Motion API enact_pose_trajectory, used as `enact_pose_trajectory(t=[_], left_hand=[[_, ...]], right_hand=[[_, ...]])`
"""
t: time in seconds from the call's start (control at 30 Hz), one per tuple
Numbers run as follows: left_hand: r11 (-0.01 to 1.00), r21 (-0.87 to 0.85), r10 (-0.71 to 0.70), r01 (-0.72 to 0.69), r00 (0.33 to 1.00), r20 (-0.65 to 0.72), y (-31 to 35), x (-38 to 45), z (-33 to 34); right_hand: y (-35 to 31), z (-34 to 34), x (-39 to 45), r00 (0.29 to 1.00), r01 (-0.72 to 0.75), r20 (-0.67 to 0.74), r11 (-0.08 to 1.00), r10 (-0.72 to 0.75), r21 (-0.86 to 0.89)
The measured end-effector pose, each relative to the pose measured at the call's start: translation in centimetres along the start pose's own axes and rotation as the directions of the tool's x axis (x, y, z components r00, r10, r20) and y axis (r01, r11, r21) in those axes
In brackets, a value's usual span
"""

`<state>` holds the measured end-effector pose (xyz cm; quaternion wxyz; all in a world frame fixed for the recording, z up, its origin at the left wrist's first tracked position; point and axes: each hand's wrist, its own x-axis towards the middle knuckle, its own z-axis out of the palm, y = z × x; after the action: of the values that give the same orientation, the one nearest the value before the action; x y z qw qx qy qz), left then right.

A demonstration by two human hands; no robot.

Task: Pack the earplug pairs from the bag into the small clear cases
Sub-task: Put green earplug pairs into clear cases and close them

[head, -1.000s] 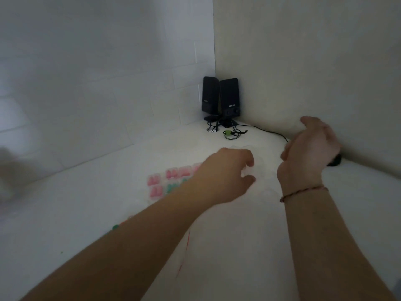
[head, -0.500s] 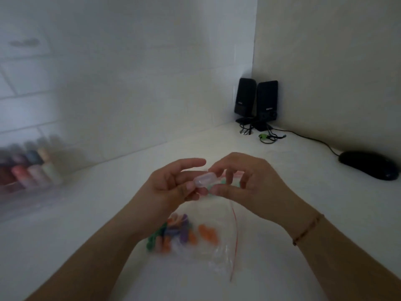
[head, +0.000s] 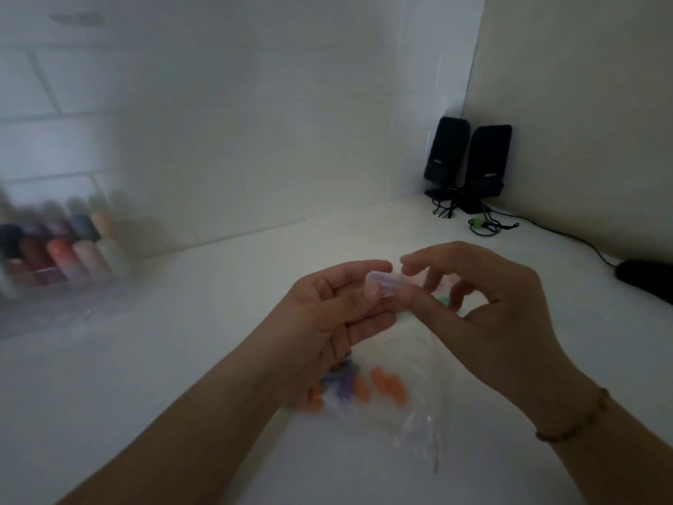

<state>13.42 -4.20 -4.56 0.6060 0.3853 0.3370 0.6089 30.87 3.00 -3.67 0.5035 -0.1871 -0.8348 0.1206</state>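
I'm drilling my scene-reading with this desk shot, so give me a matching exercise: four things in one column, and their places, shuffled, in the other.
Things:
1. small clear case
2. bag of earplugs
3. speakers
4. black mouse

Places:
A. in the far corner where the walls meet
B. at the right edge of the desk
C. held up between the left hand and the right hand
D. flat on the desk below the hands

Pairs: 1-C, 2-D, 3-A, 4-B

Orange, purple, green earplugs (head: 368, 386); clear bag (head: 408, 406); black speakers (head: 469, 164); white table (head: 145, 359).
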Motion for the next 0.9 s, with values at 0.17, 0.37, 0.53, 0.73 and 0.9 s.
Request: enact_pose_trajectory(t=[0.17, 0.37, 0.53, 0.73, 0.9], left_hand=[[1.000, -0.028, 0.012, -0.013, 0.999, -0.046, 0.1, 0.0, 0.1], [0.989, -0.144, -0.016, 0.007, 0.998, -0.059, -0.2, 0.0, 0.5], [0.989, -0.148, 0.002, -0.024, 0.990, -0.143, -0.1, 0.1, 0.6], [0.992, -0.122, 0.022, -0.042, 0.987, -0.157, 0.0, 0.2, 0.4], [0.997, -0.053, 0.046, -0.055, 0.987, -0.157, 0.0, 0.3, 0.2]], right_hand=[[-0.2, 0.2, 0.0, 0.999, 0.041, 0.013, 0.999, -0.041, -0.025], [-0.5, 0.2, -0.2, 1.000, -0.007, -0.018, 0.999, 0.007, -0.049], [-0.9, 0.5, -0.1, 0.998, -0.062, 0.011, 0.994, 0.063, -0.085], [-1.3, 1.1, -0.1, 0.998, -0.054, 0.016, 0.992, 0.056, -0.111], [-1.3, 1.3, -0.1, 0.995, -0.095, 0.005, 0.991, 0.096, -0.093]])
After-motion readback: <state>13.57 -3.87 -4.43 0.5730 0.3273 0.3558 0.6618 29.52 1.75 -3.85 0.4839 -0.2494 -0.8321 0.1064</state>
